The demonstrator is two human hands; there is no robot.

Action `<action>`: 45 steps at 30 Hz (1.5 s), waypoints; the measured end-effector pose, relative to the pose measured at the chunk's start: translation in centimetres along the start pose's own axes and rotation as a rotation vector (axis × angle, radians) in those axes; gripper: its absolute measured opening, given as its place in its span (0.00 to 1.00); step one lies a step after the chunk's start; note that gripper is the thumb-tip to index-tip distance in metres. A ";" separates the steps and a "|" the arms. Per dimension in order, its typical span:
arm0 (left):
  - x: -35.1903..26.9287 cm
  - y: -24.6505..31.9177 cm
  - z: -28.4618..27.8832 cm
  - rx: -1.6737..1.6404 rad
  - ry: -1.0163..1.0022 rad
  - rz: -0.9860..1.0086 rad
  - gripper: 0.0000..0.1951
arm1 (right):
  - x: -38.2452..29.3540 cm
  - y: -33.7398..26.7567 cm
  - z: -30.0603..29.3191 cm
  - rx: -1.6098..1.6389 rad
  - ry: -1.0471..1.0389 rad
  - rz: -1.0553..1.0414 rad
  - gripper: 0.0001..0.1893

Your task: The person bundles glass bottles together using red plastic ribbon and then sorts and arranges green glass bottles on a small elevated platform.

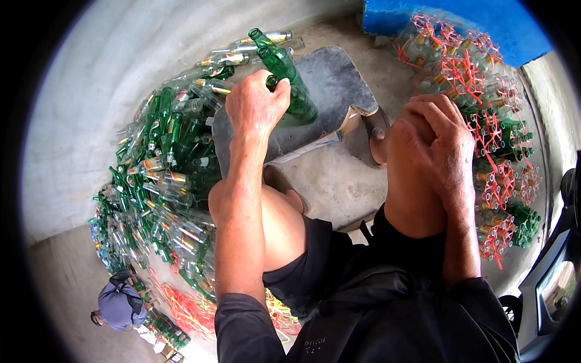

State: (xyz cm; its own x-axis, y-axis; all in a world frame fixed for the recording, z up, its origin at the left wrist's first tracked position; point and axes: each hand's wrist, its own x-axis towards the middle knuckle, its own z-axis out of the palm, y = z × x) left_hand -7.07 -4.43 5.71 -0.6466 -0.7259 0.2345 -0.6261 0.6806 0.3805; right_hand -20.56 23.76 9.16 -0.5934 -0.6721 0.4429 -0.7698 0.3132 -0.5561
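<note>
My left hand (pixel 256 100) is closed around the neck of a green glass bottle (pixel 271 81), whose mouth shows beside my thumb. Against it, more green glass bottles (pixel 290 68) stand close together on a low dark board (pixel 336 72) in front of me. How many are in the group is partly hidden by my hand. On my right knee rests my right hand (pixel 438 122), fingers bent over the kneecap and holding no object that I can see.
A large heap of green and clear bottles (pixel 172 136) lies along the wall at left. At right stand bottle bundles tied with red straps (pixel 492 131). Loose red and yellow straps (pixel 186 308) lie at lower left, near another person (pixel 120 301). A blue panel (pixel 458 22) is at upper right.
</note>
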 end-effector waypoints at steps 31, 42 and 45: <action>-1.6 -0.5 2.3 -0.122 0.077 -0.212 0.20 | -0.3 0.3 0.7 -0.007 -0.178 0.047 0.14; -3.7 -0.9 0.4 -0.101 -0.043 -0.249 0.19 | -0.3 0.5 1.5 -0.073 -0.173 0.012 0.15; -4.9 -2.2 -2.1 -0.102 -0.044 -0.197 0.19 | -0.2 -0.4 1.3 -0.064 -0.187 -0.006 0.15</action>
State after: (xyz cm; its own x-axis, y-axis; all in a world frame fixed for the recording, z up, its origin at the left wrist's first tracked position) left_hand -1.57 -2.58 5.57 -0.5363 -0.8371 0.1082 -0.6963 0.5112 0.5038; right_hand -19.82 22.94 8.37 -0.5393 -0.7851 0.3046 -0.7903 0.3468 -0.5052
